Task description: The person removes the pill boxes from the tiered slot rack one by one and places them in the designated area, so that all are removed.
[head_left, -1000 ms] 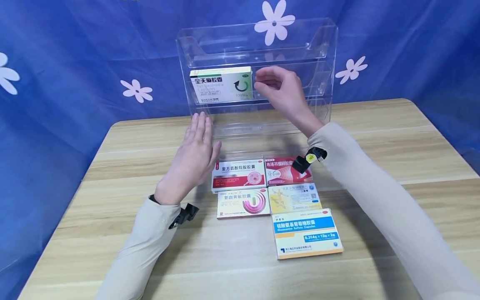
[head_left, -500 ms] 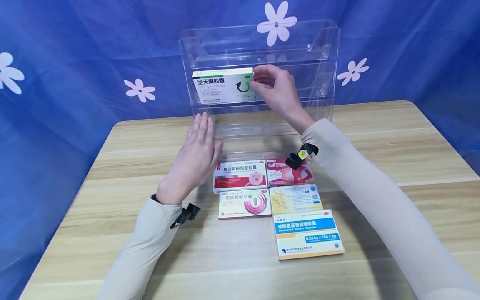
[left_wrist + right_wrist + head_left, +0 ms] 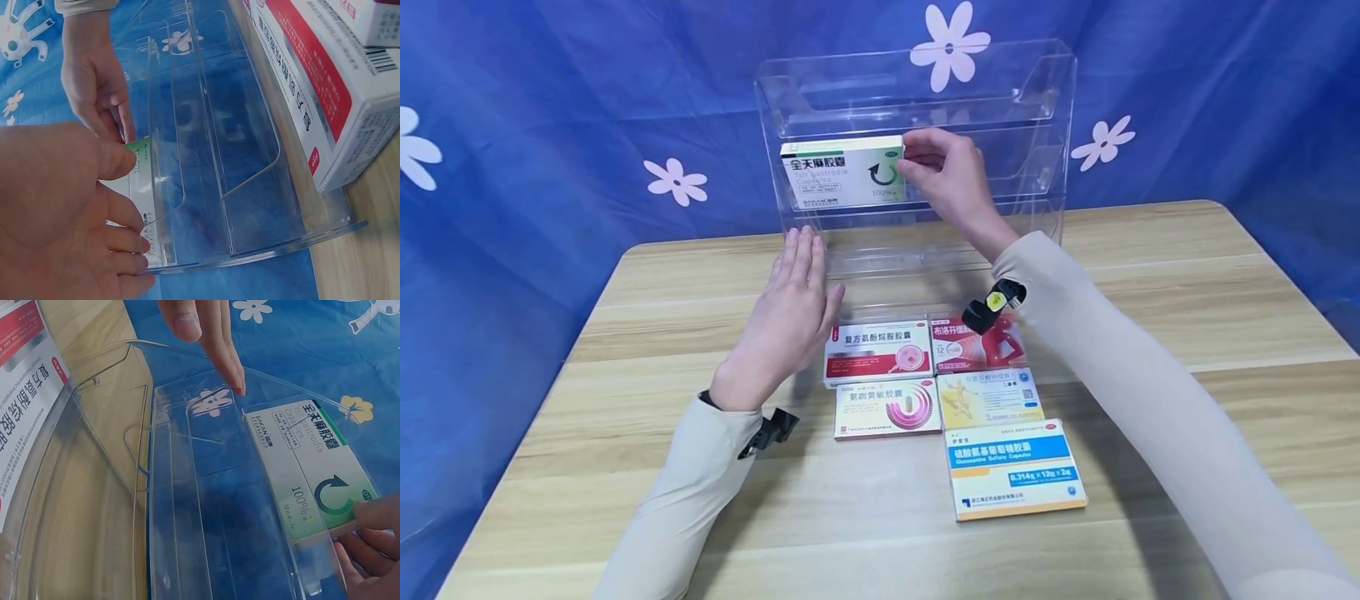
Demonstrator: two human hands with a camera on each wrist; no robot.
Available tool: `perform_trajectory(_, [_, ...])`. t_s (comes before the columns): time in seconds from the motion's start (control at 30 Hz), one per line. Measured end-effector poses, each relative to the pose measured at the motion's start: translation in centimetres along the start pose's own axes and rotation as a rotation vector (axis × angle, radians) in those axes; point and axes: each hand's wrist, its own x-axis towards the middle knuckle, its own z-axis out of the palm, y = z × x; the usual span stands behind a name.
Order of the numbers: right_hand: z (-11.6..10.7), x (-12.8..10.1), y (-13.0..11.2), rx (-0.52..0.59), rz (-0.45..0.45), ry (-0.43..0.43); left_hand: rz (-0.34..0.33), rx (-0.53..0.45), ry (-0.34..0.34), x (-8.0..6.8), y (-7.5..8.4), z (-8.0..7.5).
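A white and green medicine box [image 3: 842, 175] stands in the left part of a middle tier of the clear plastic display rack [image 3: 992, 208]. My right hand [image 3: 951, 175] pinches its right end; in the right wrist view the thumb [image 3: 375, 512] lies on the green front corner with fingers behind. At the rack's lower left side is my left hand [image 3: 786, 308], fingers extended and close together. Its fingertips meet or nearly meet the rack's left edge; exact contact is hard to tell.
Several medicine boxes lie on the wooden table [image 3: 647, 375] before the rack: a red-and-white one [image 3: 877, 350], a red one [image 3: 973, 346], a pink-ringed one [image 3: 887, 408], a yellow-and-white one [image 3: 988, 398] and a blue-and-white one [image 3: 1015, 471]. A blue flowered curtain [image 3: 580, 108] hangs behind.
My right hand has moved left from just beside the white and green box onto its right end. The left hand and the box look unmoved.
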Motion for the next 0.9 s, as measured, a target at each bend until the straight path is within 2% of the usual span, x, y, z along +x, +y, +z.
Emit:
perform_trajectory(0.27, [0.14,0.09,0.01,-0.007,0.008,-0.004,0.002,-0.001,0.003,0.01,0.04,-0.05])
perform_trajectory(0.47, [-0.01,-0.11,0.29,0.013,0.007,0.027,0.002,0.004,0.007,0.03,0.1,-0.05])
perform_trajectory(0.9, [-0.74,-0.19,-0.53,0.137,-0.027,0.108,0.006,0.008,0.015,0.06,-0.12,0.03])
